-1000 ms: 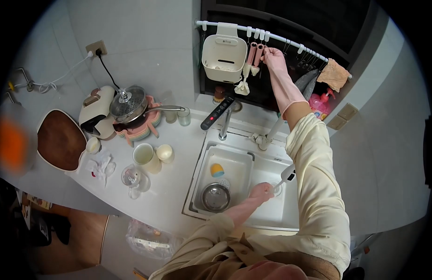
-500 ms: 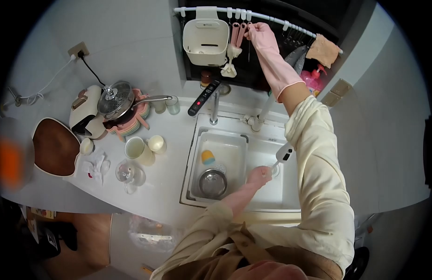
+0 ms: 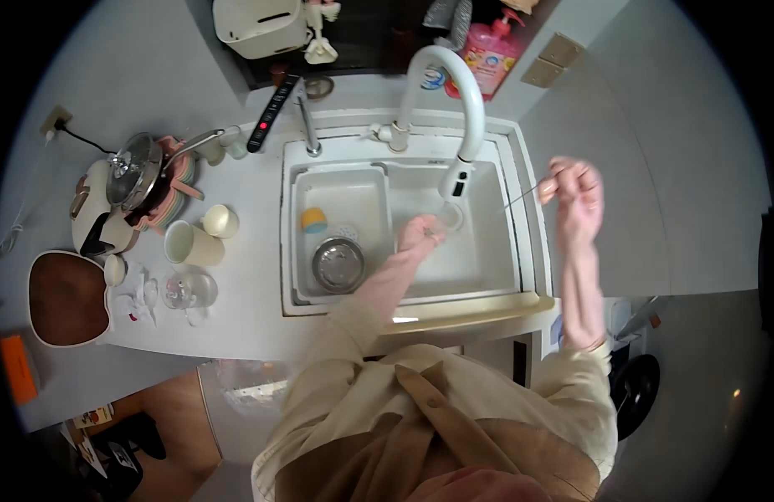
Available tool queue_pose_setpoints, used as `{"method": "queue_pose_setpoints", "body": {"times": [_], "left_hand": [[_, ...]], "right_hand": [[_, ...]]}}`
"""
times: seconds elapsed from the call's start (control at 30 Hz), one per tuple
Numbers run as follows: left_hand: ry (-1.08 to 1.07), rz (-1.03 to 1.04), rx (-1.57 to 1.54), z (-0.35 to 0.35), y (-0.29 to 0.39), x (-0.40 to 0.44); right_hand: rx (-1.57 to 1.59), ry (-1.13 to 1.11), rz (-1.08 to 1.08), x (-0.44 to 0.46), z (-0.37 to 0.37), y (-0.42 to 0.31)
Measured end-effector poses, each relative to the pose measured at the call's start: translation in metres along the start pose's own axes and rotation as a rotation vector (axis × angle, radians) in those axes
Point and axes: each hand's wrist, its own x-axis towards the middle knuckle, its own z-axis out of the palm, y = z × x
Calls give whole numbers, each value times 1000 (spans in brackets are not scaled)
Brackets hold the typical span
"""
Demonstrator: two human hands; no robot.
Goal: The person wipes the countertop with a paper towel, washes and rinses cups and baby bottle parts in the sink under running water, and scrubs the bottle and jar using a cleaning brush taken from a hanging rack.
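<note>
A thin rod (image 3: 522,199) slants from the fingers of the gloved right hand (image 3: 574,191), its tip pointing down and inward over the right edge of the sink (image 3: 479,263). That hand is closed in a pinch around the rod's upper end; what the far end carries is too fine to tell. The gloved left hand (image 3: 420,234) is low in the right half of the sink, fingers partly curled, seemingly on something small and clear that is hard to make out against the drain. The step in hand looks like carrying the rod above the sink; any next move calls for a firm pinch and a path clear of the white tap (image 3: 475,109) arching between. Farther left, a white tub (image 3: 379,180) in the sink holds a metal strainer (image 3: 338,264) and an orange-and-blue piece (image 3: 313,220); two mugs (image 3: 203,248) stand on the worktop (image 3: 245,330) beyond.
</note>
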Motion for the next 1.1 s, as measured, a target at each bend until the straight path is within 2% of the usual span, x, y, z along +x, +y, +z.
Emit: {"method": "queue_pose_setpoints", "body": {"times": [0.1,0.27,0.3,0.4,0.5,0.57,0.87,1.0,1.1], "left_hand": [[41,-72,251,2,79,-34],[-16,-44,80,0,61,-21],[-37,-39,71,-2,61,-19],[12,-65,298,1,98,-34],[99,-36,306,-3,71,-20],[67,-83,306,-10,62,-14],[70,-39,156,-8,45,-7],[-88,-58,103,3,103,-24],[47,-58,76,6,98,-28]], "right_hand": [[66,160,167,-59,-16,73],[212,223,247,-64,15,148],[214,210,266,-60,20,152],[203,173,333,-56,31,158],[179,134,370,-49,37,163],[199,91,376,-45,37,165],[190,-51,448,-44,30,176],[172,-193,495,-73,41,188],[46,-165,589,-86,47,197]]}}
